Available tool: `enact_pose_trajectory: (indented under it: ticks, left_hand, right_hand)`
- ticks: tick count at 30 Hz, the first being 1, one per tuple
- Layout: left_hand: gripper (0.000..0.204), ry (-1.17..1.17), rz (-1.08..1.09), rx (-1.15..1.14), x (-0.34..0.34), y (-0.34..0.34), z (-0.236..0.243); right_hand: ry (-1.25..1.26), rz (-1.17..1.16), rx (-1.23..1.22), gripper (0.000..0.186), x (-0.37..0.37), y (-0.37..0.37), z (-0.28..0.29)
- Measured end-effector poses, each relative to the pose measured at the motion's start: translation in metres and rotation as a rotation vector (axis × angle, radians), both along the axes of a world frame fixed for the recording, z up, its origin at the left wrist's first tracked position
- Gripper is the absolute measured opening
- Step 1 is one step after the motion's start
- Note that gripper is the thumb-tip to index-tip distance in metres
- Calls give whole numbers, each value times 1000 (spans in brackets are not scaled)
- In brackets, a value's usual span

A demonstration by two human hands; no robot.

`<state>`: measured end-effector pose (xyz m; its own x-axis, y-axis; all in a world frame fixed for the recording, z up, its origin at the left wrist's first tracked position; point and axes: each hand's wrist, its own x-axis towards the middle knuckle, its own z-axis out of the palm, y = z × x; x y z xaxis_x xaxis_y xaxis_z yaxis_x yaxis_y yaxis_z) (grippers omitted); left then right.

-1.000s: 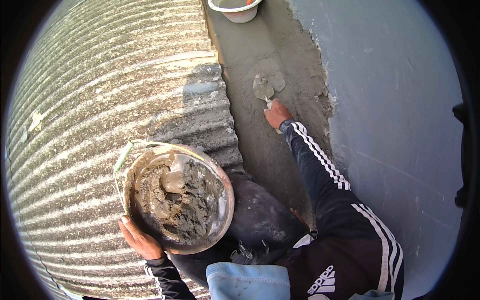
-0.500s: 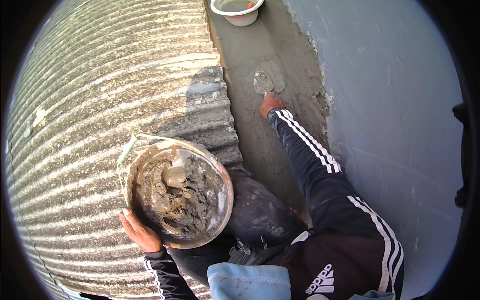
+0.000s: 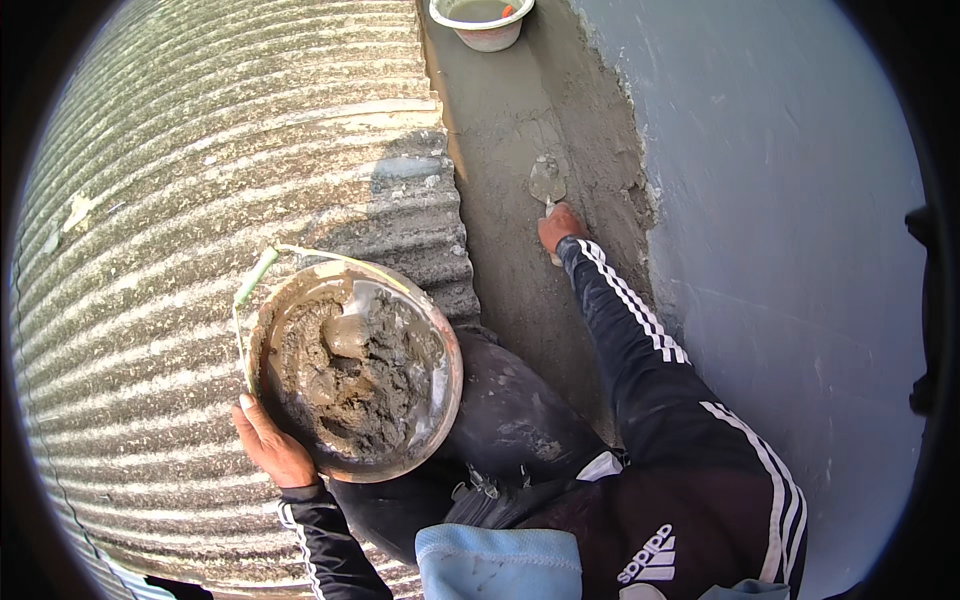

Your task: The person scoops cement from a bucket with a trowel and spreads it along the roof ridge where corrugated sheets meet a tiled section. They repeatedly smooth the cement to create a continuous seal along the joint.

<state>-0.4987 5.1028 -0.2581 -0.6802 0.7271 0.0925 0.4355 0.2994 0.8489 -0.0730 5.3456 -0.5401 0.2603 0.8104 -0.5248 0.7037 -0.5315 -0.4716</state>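
Two hands: both busy, one on each side of the pan.
Roof sheet (image 3: 200, 180): grey corrugated, left of and under the pan.
Left hand (image 3: 268, 443): fingers curled on the near-left rim of the pan.
Pan (image 3: 440, 350): round, full of wet grey mortar (image 3: 350, 385), resting at the person's knee.
Right hand (image 3: 560, 227): up and right of the pan, fingers closed around the trowel handle.
Trowel (image 3: 546, 181): blade flat on the fresh cement strip (image 3: 500, 150).
Bowl (image 3: 482, 22): white, far beyond the pan.
Wall (image 3: 780, 200): blue-grey, right of the strip.

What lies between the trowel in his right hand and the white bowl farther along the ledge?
Only bare, wet grey cement strip lies between trowel and white bowl, seen in the head view.
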Motion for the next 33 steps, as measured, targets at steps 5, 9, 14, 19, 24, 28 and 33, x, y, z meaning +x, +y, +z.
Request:
enact_pose_trajectory:
  ticks: [5, 9, 14, 19, 24, 28, 33]
  left_hand:
    - [39, -174, -41, 137, 10, 6, 2]
    - [31, 8, -12, 141, 13, 4, 2]
    - [33, -37, -2, 159, 8, 4, 0]
    - [35, -206, -5, 192, 5, 4, 0]
    - [32, -327, -28, 257, -1, 2, -7]
    - [30, -393, -50, 283, -6, 1, -9]
    - [26, -579, -33, 349, -3, 2, -8]
  right_hand:
    - [332, 127, -114, 38, -32, -55, 44]
    - [984, 218, 185, 31, -27, -70, 175]
    - [725, 865, 255, 35, -34, -64, 315]
    - [672, 1261, 203, 29, -91, -106, 341]
    - [544, 1203, 232, 27, -107, -134, 338]
    - [447, 1222, 151, 28, -110, -143, 334]
    - [638, 1178, -26, 31, -125, -159, 309]
